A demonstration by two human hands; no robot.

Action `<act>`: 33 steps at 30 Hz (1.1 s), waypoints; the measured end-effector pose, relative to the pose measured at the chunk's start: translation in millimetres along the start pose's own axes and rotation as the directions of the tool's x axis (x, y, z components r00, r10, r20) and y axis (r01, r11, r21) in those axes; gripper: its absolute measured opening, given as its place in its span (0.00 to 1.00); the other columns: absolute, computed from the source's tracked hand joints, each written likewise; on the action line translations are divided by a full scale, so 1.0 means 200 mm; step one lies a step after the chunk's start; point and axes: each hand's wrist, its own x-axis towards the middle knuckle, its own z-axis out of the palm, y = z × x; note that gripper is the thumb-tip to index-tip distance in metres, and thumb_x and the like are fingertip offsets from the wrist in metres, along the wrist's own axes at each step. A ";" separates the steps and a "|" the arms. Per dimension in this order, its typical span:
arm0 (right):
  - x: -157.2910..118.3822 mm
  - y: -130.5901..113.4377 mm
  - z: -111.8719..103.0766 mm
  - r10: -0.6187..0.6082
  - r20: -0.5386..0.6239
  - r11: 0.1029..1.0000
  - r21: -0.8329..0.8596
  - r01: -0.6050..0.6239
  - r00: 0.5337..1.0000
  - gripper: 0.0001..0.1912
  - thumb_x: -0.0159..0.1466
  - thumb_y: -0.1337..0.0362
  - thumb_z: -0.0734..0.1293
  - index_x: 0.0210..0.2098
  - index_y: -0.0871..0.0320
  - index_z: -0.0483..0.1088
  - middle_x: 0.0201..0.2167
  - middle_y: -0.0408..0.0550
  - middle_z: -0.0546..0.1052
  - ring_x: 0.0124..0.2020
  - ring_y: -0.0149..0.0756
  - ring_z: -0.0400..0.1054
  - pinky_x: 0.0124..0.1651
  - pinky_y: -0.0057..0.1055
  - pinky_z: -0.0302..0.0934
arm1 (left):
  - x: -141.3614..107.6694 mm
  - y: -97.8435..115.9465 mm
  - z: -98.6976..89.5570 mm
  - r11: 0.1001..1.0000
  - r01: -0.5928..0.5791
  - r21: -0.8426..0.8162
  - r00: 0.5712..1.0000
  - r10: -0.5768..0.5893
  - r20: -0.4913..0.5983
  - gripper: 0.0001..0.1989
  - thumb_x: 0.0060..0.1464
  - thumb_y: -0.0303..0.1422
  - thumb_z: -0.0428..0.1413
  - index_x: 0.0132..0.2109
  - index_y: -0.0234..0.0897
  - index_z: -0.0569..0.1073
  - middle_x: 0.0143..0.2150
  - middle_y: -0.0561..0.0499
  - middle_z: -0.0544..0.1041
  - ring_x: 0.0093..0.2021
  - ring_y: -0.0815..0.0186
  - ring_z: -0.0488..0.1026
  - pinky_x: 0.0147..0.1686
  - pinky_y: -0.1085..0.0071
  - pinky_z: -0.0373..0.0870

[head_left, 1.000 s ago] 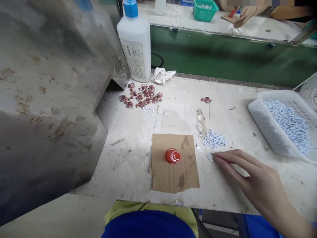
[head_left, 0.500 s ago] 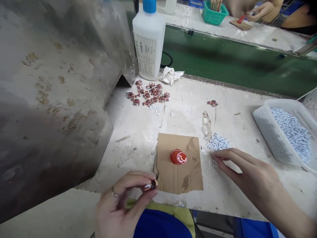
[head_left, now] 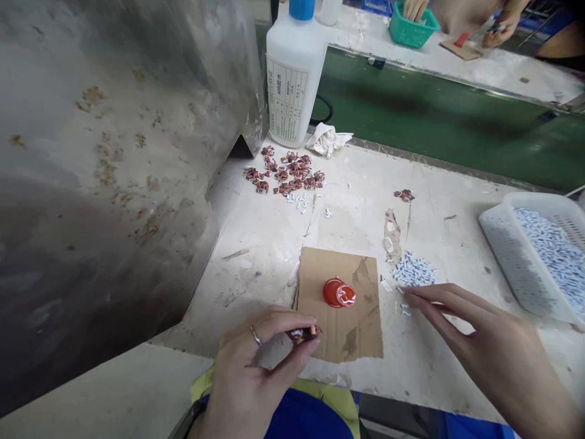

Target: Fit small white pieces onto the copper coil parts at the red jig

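Note:
My left hand (head_left: 269, 353) pinches a small dark brown figurine (head_left: 304, 333) with pale patches between thumb and fingertips, over the lower left edge of a cardboard piece (head_left: 320, 268). On that cardboard stands a small red cup (head_left: 338, 293) with a shiny top. My right hand (head_left: 466, 323) is closed in a pinch at the table, with a tiny pale blue piece (head_left: 400, 290) at its fingertips. Just beyond it lies a heap of pale blue pieces (head_left: 415, 270), and a few loose pieces (head_left: 405, 310) lie beside the fingers.
Several brown figurines (head_left: 297, 174) lie at the back left, one (head_left: 404, 195) apart. A large bottle (head_left: 292, 85) and crumpled tissue (head_left: 328, 140) stand behind. A white basket (head_left: 516, 244) of pale pieces is right; a metal housing (head_left: 137, 152) left. Across the partition, a co-worker's hand (head_left: 415, 9) reaches into a green basket (head_left: 414, 33).
The view has shifted slightly. My left hand has moved right with the figurine, over the cardboard's edge. My right fingers have drawn slightly back, showing loose pieces. The co-worker's hands have moved.

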 end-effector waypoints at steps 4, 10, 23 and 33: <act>0.00 -0.01 0.03 -0.023 -0.023 0.999 -0.034 0.022 0.999 0.17 0.78 0.54 0.61 0.41 0.53 0.78 0.39 0.41 0.84 0.35 0.34 0.81 0.34 0.29 0.71 | 0.00 0.00 0.00 0.999 -0.032 -0.025 0.999 0.033 0.018 0.12 0.58 0.21 0.65 0.45 0.43 0.80 0.39 0.63 0.84 0.38 0.83 0.82 0.45 0.97 0.74; 0.03 -0.02 0.05 -0.041 -0.004 0.997 -0.061 0.041 0.999 0.16 0.78 0.57 0.60 0.41 0.54 0.76 0.37 0.42 0.83 0.31 0.31 0.80 0.28 0.28 0.68 | 0.01 -0.01 0.01 0.994 -0.113 0.006 0.993 0.113 0.020 0.11 0.58 0.21 0.65 0.46 0.40 0.81 0.41 0.60 0.85 0.40 0.82 0.82 0.48 0.96 0.74; 0.17 -0.28 -0.01 -0.056 0.053 0.928 0.372 0.032 0.997 0.06 0.73 0.59 0.68 0.41 0.49 0.78 0.37 0.36 0.84 0.36 0.27 0.81 0.40 0.18 0.72 | -0.01 0.00 -0.02 0.995 -0.102 0.017 0.995 0.102 0.015 0.10 0.58 0.22 0.65 0.44 0.41 0.80 0.41 0.62 0.85 0.40 0.82 0.82 0.49 0.95 0.75; 0.19 -0.32 0.01 -0.140 0.006 0.915 0.383 0.127 0.990 0.08 0.72 0.72 0.67 0.43 0.53 0.77 0.40 0.43 0.81 0.40 0.26 0.78 0.43 0.18 0.71 | 0.00 0.00 -0.04 0.996 -0.093 0.007 0.996 0.093 0.003 0.11 0.61 0.24 0.64 0.48 0.43 0.79 0.41 0.62 0.85 0.39 0.81 0.83 0.46 0.93 0.78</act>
